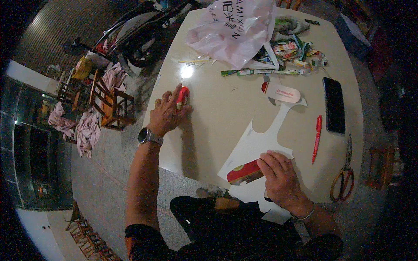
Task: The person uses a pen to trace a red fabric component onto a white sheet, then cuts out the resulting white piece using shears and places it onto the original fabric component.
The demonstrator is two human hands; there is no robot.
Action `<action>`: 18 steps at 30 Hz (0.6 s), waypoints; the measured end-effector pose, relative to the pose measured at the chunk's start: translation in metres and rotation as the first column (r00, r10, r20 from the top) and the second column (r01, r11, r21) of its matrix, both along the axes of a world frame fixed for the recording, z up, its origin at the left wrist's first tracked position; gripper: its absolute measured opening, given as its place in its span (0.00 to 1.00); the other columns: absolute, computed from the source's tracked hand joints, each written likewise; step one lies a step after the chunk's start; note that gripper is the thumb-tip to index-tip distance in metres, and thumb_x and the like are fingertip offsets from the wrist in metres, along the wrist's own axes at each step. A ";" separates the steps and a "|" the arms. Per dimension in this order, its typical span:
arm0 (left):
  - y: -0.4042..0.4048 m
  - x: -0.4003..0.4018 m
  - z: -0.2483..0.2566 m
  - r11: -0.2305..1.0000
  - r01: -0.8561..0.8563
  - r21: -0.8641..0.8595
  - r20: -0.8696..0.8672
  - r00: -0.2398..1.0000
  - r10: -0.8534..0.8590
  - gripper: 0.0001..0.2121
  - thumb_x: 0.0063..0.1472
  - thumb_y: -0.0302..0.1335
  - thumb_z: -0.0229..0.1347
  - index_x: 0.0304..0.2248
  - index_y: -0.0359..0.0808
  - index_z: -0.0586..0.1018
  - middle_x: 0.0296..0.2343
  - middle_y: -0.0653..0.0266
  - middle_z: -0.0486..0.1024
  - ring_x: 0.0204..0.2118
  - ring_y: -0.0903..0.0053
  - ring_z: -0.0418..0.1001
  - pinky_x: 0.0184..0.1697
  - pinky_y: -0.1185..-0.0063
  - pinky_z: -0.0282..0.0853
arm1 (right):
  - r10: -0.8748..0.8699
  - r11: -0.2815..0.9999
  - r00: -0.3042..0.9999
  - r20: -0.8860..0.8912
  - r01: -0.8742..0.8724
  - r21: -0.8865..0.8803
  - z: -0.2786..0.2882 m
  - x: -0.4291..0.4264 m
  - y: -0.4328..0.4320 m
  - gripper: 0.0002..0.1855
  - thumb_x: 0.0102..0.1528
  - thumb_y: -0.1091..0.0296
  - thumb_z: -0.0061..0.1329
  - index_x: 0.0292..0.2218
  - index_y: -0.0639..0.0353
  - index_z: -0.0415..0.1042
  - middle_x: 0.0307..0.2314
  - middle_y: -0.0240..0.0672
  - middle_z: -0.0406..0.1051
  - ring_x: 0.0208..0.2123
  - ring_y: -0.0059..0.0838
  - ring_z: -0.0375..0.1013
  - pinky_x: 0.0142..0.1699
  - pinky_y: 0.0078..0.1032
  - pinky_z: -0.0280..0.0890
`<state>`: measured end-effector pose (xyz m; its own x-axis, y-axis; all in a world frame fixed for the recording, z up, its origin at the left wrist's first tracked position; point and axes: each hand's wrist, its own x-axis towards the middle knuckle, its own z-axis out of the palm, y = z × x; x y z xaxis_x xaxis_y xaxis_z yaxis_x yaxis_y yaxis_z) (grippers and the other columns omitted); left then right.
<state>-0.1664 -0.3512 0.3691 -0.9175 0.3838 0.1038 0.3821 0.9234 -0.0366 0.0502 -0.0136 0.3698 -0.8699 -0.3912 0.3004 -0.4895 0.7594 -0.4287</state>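
Out at the table's left side, my left hand (169, 109) rests with its fingers spread around a small red object (183, 95), touching it; whether it grips the object is unclear. My right hand (279, 176) is over cut white card (241, 146) near the front edge, its fingers on a red and brown printed card piece (246, 172). A dark thing shows partly beneath that palm. Beyond the white card lies a rounded pale card piece (283, 92) bearing red writing. A red pen (317, 138) lies right of the white card.
A black phone (333, 105) and scissors with reddish handles (343, 186) lie along the table's right side. A pink plastic bag (228, 36) and a heap of colourful wrappers (287, 52) occupy the far end. Wooden chairs (114, 107) with cloths stand on the floor at left.
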 end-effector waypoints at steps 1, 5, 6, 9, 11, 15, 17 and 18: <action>-0.003 -0.006 -0.001 1.000 0.005 0.001 -0.001 1.000 -0.005 0.36 0.54 0.49 0.53 0.58 0.50 0.52 0.49 0.52 0.61 0.44 0.52 0.66 0.44 0.59 0.62 | -0.005 1.000 1.000 -0.001 0.005 0.001 -0.001 0.000 0.001 0.23 0.40 0.82 0.42 0.42 0.69 0.67 0.43 0.45 0.64 0.49 0.44 0.62 0.54 0.39 0.57; 0.000 -0.016 0.006 0.978 0.164 -0.128 0.098 0.983 -0.152 0.32 0.55 0.47 0.52 0.57 0.53 0.55 0.47 0.52 0.63 0.43 0.50 0.64 0.44 0.60 0.63 | -0.007 1.000 1.000 -0.011 0.007 -0.017 -0.001 0.000 0.001 0.23 0.40 0.82 0.42 0.41 0.70 0.67 0.43 0.45 0.64 0.49 0.44 0.62 0.54 0.39 0.57; 0.003 -0.016 0.010 0.969 0.217 -0.117 0.108 0.973 -0.205 0.31 0.55 0.46 0.51 0.56 0.54 0.56 0.45 0.51 0.63 0.43 0.49 0.63 0.44 0.60 0.63 | 0.002 1.000 1.000 -0.016 -0.003 -0.023 0.000 0.000 0.001 0.23 0.39 0.82 0.42 0.41 0.70 0.68 0.43 0.45 0.64 0.49 0.44 0.62 0.54 0.39 0.57; -0.003 -0.019 -0.001 0.975 0.136 -0.173 0.096 0.988 -0.121 0.29 0.55 0.41 0.53 0.55 0.49 0.58 0.43 0.53 0.64 0.45 0.53 0.62 0.44 0.63 0.62 | -0.008 1.000 1.000 0.004 0.008 -0.026 0.002 0.001 0.000 0.23 0.39 0.82 0.42 0.41 0.70 0.67 0.43 0.45 0.64 0.49 0.43 0.62 0.54 0.39 0.57; -0.010 -0.018 -0.005 0.976 0.145 -0.163 0.078 0.988 -0.134 0.28 0.55 0.39 0.53 0.54 0.47 0.59 0.43 0.53 0.64 0.45 0.55 0.62 0.44 0.64 0.62 | -0.002 0.999 1.000 0.004 0.002 -0.035 0.002 0.001 -0.001 0.23 0.39 0.82 0.42 0.42 0.70 0.67 0.43 0.45 0.65 0.49 0.43 0.62 0.54 0.39 0.57; 0.005 -0.003 0.007 0.943 0.309 -0.125 -0.044 0.947 -0.317 0.24 0.54 0.33 0.54 0.50 0.43 0.64 0.42 0.55 0.64 0.43 0.60 0.63 0.45 0.67 0.60 | -0.001 1.000 1.000 -0.001 0.001 -0.029 0.004 0.001 0.000 0.23 0.40 0.81 0.42 0.42 0.69 0.67 0.43 0.45 0.64 0.49 0.43 0.62 0.55 0.39 0.57; 0.004 0.002 0.001 0.942 0.282 -0.183 -0.088 0.949 -0.301 0.22 0.54 0.33 0.53 0.50 0.43 0.65 0.42 0.56 0.64 0.43 0.60 0.63 0.45 0.68 0.60 | -0.007 1.000 1.000 -0.005 0.007 -0.029 0.002 0.002 0.001 0.23 0.40 0.81 0.42 0.42 0.69 0.67 0.43 0.44 0.64 0.49 0.42 0.62 0.55 0.39 0.56; 0.003 0.005 -0.002 0.940 0.245 -0.236 -0.131 0.951 -0.281 0.21 0.55 0.32 0.53 0.49 0.43 0.66 0.41 0.57 0.65 0.42 0.61 0.63 0.45 0.68 0.60 | -0.006 1.000 1.000 -0.005 0.006 -0.029 0.001 0.003 0.000 0.23 0.41 0.81 0.42 0.42 0.69 0.67 0.43 0.44 0.64 0.50 0.42 0.61 0.55 0.39 0.56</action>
